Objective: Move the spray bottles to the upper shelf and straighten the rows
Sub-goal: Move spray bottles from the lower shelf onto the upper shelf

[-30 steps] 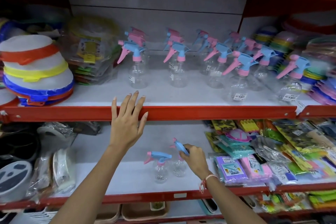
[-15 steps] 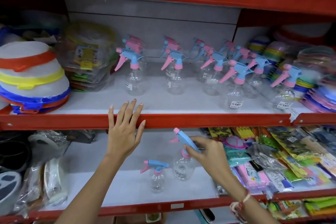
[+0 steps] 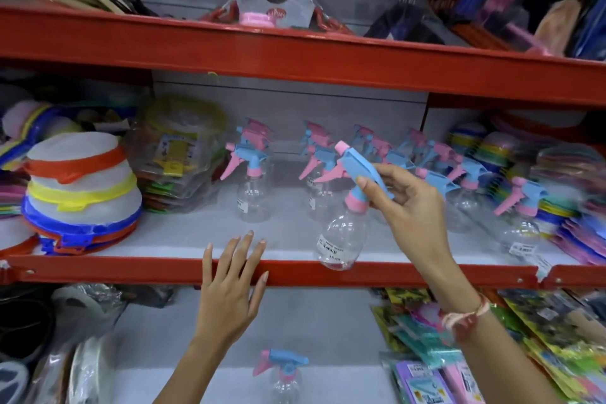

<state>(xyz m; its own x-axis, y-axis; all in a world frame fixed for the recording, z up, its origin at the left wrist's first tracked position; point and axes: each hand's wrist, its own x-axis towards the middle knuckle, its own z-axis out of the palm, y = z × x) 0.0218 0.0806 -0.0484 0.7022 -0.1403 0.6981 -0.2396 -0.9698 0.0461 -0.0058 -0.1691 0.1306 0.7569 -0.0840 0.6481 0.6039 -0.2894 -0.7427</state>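
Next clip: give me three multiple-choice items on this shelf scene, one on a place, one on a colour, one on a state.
1. Where does the left hand rest?
A. red shelf edge
B. stacked lids
C. lower bottle

2. What colour is the held spray bottle's nozzle tip?
A. green
B. pink
C. black

3. The held bottle is:
A. standing on the shelf
B. lifted in the right hand
C. lying flat

A: fingers lie over the red shelf edge.
B: tip is pink.
B: it hangs tilted before the shelf, gripped by its trigger head.

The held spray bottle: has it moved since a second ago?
Yes. The spray bottle in the right hand rose from the lower shelf to above the red shelf edge.
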